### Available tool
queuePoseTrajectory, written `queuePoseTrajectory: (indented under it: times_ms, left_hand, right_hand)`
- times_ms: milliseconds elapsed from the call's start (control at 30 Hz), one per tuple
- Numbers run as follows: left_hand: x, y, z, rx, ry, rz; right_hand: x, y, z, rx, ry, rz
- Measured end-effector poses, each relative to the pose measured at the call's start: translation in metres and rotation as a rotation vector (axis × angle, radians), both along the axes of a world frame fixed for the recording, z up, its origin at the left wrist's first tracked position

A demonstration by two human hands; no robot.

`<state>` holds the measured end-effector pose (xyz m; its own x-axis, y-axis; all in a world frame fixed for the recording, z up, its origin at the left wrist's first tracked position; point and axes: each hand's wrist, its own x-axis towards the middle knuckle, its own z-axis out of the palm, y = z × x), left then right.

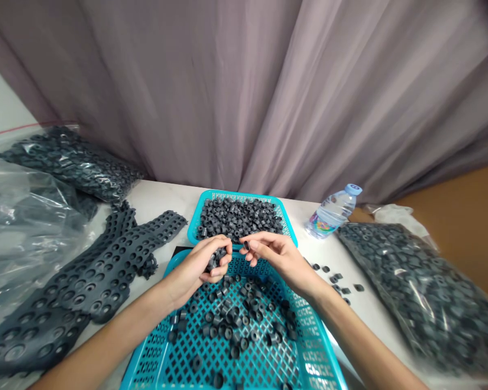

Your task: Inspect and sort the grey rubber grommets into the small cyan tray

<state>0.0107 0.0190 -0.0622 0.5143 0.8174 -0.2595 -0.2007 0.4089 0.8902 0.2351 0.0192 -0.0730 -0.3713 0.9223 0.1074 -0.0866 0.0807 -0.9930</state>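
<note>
My left hand is curled around a cluster of small black rubber caps, above the far end of the near turquoise basket. Close beside it, my right hand pinches a single black cap between thumb and fingers. Beneath both hands, loose black caps lie scattered over the lattice floor of the near basket. Just beyond the hands stands a smaller turquoise basket, filled with many similar caps.
Perforated black rubber sheets overlap on the left, near a clear bag of black pieces. A water bottle stands right of the far basket. Several loose caps lie before another full bag. A grey curtain hangs behind.
</note>
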Motion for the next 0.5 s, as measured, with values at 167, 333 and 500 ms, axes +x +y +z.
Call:
queuePoseTrajectory:
  times_ms: [167, 333, 500]
  left_hand:
    - [-0.0013, 0.0007, -0.0038, 0.002, 0.013, -0.01]
    - [0.0001, -0.0001, -0.0007, 0.016, 0.03, -0.001]
    - [0.0026, -0.0022, 0.0038, 0.073, 0.036, 0.064]
  right_hand:
    - [-0.0001, -0.0012, 0.0007, 0.007, 0.001, 0.009]
    - [-0.0012, -0.0021, 0.0032, 0.013, -0.01, 0.02]
    - [-0.0023, -0.0049, 0.0051, -0.023, -0.017, 0.064]
